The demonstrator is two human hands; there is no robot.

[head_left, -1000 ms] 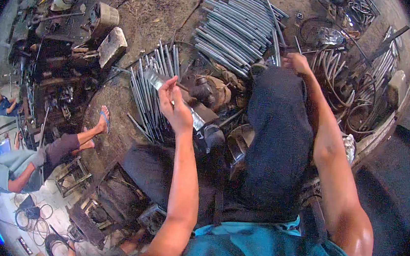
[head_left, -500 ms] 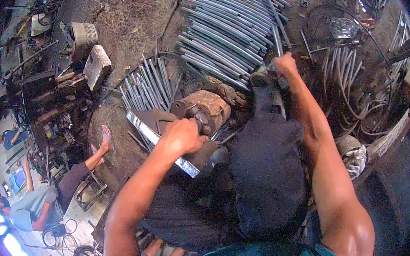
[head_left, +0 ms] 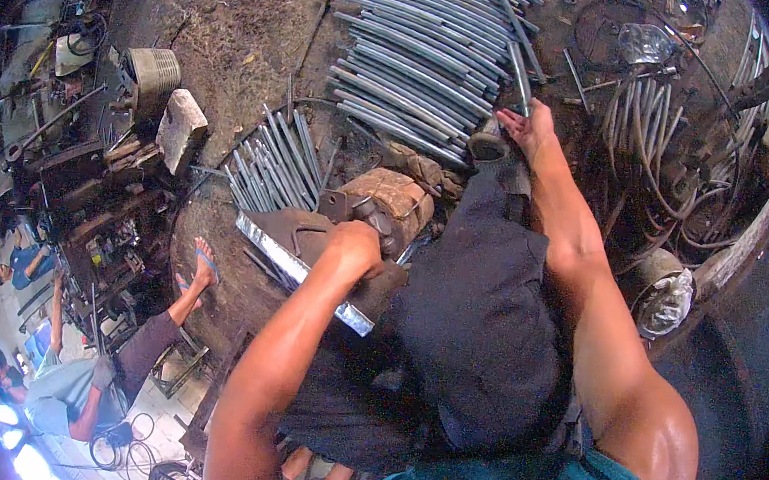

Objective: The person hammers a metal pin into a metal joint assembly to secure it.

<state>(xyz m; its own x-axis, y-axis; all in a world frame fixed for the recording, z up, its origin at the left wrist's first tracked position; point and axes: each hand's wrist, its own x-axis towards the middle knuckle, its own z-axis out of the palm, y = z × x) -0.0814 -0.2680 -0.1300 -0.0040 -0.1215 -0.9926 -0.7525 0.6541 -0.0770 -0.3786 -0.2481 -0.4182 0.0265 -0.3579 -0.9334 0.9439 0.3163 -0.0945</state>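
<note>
My left hand (head_left: 356, 248) is closed at a dark metal fixture (head_left: 376, 216) mounted by a wooden block (head_left: 394, 192). Whatever its fingers grip is hidden beneath the hand. Below it runs a shiny, straight-edged metal strip (head_left: 264, 242) bordering a dark plate. My right hand (head_left: 532, 132) is stretched forward, fingers extended and apart to the left. The lower end of a metal tube (head_left: 519, 75) meets this hand near the thumb; a firm grip on it does not show. Just below those fingers is a dark round pipe end (head_left: 488, 146).
A large stack of grey metal tubes (head_left: 420, 58) lies ahead. A smaller bundle of rods (head_left: 276, 160) is left of the wooden block. Bent tubes (head_left: 652, 155) and a cable lie at right. Other people (head_left: 74, 391) sit at the far left beside machinery.
My right hand has opened its fingers, which were closed before, and its wrist has turned. The left hand has shifted slightly right and stays closed at the fixture.
</note>
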